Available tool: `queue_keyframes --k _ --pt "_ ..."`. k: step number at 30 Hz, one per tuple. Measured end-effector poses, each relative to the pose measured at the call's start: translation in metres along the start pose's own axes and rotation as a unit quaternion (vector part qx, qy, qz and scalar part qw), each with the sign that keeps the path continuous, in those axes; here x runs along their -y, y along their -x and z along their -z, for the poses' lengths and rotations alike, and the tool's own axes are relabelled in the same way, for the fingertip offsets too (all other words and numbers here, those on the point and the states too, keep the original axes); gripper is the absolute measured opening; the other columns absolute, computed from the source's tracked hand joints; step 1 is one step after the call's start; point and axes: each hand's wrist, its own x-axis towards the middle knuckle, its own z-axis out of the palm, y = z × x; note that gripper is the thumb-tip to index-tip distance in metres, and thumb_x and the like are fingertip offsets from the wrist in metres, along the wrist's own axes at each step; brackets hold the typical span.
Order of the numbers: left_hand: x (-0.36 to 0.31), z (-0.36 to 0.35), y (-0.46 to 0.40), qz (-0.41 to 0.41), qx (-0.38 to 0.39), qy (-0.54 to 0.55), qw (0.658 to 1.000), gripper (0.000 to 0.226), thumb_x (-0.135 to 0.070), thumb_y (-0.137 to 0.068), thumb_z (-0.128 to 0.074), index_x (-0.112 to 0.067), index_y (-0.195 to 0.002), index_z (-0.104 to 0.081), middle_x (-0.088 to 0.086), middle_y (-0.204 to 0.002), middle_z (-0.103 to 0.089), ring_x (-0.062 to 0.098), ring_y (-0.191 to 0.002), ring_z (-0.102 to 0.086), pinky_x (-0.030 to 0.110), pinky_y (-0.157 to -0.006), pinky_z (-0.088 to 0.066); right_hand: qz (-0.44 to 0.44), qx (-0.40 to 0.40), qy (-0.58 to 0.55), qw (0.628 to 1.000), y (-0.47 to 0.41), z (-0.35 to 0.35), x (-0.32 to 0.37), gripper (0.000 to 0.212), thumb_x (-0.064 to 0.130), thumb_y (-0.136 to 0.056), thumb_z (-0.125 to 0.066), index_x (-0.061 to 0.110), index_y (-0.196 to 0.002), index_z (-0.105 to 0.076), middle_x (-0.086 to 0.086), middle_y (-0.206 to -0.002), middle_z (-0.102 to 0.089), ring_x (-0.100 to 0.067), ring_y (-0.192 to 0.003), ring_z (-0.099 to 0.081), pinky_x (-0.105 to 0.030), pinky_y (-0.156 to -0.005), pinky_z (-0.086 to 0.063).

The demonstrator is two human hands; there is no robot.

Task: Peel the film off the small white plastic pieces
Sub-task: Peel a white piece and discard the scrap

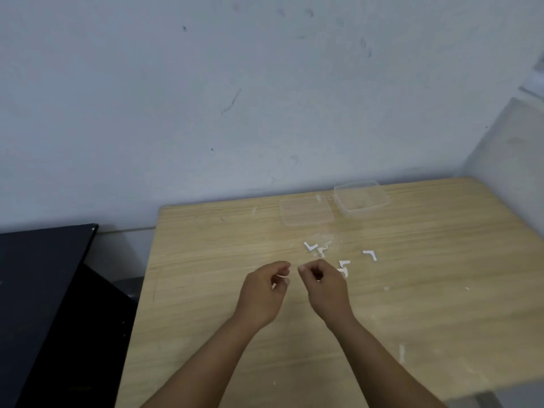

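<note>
Above the pale wood-grain bench (206, 290), both hands meet fingertip to fingertip. The left hand (263, 293) pinches a small white plastic piece (283, 275) between thumb and curled fingers, probably to steady it. The right hand (322, 285) has its fingers curled close by; whether it grips film cannot be told. More white L-shaped plastic pieces (310, 246) lie just beyond, within easy reach, near a clear plastic tub (363, 201) and its flat clear lid (306, 212).
</note>
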Motion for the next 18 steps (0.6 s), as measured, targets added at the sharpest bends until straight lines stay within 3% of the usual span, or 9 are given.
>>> queue_keyframes --k 4,9,14,16,18 --pt "-0.011 0.013 0.012 -0.009 0.055 0.026 0.998 0.041 -0.009 -0.083 -0.069 -0.035 -0.115 -0.066 -0.016 -0.104 -0.069 0.001 -0.082 -0.066 0.020 -0.081 -0.051 -0.009 0.001 -0.054 0.998 0.019 -0.009 0.018 0.013 0.031 -0.089 -0.068 0.020 -0.080 -0.068 0.011 -0.091 -0.069 -0.003 -0.086 -0.063 -0.021 -0.076 -0.045" --pt "-0.022 0.026 0.022 -0.020 0.064 0.069 0.995 0.042 -0.011 -0.079 -0.072 -0.038 -0.111 -0.067 -0.014 -0.104 -0.071 0.011 -0.083 -0.070 0.036 -0.084 -0.056 -0.012 0.020 -0.115 0.993 0.027 -0.009 0.037 0.013 0.027 -0.087 -0.070 0.017 -0.079 -0.070 0.018 -0.100 -0.066 -0.001 -0.106 -0.062 -0.028 -0.092 -0.047" --pt "-0.038 0.031 0.019 -0.038 0.033 0.099 0.994 0.028 -0.010 -0.086 -0.069 -0.030 -0.107 -0.071 -0.006 -0.093 -0.076 0.013 -0.091 -0.072 0.041 -0.088 -0.055 0.029 0.040 -0.138 0.989 0.023 -0.001 0.049 0.021 0.030 -0.087 -0.071 0.014 -0.073 -0.068 0.000 -0.079 -0.071 -0.013 -0.089 -0.067 -0.037 -0.084 -0.053" --pt "-0.047 0.030 0.017 -0.043 0.021 0.106 0.993 0.025 -0.010 -0.089 -0.067 -0.027 -0.105 -0.071 -0.007 -0.093 -0.076 0.012 -0.092 -0.071 0.039 -0.088 -0.055 0.042 0.044 -0.137 0.989 0.021 0.007 0.054 0.021 0.034 -0.087 -0.070 0.017 -0.074 -0.068 0.000 -0.074 -0.071 -0.016 -0.081 -0.067 -0.039 -0.080 -0.055" --pt "-0.055 0.029 0.015 -0.037 0.013 0.107 0.994 0.025 -0.012 -0.091 -0.065 -0.029 -0.107 -0.072 -0.009 -0.093 -0.076 0.008 -0.092 -0.071 0.037 -0.089 -0.055 0.047 0.047 -0.135 0.989 0.019 0.015 0.060 0.018 0.033 -0.090 -0.068 0.020 -0.078 -0.071 0.005 -0.074 -0.072 -0.010 -0.077 -0.066 -0.032 -0.074 -0.053"
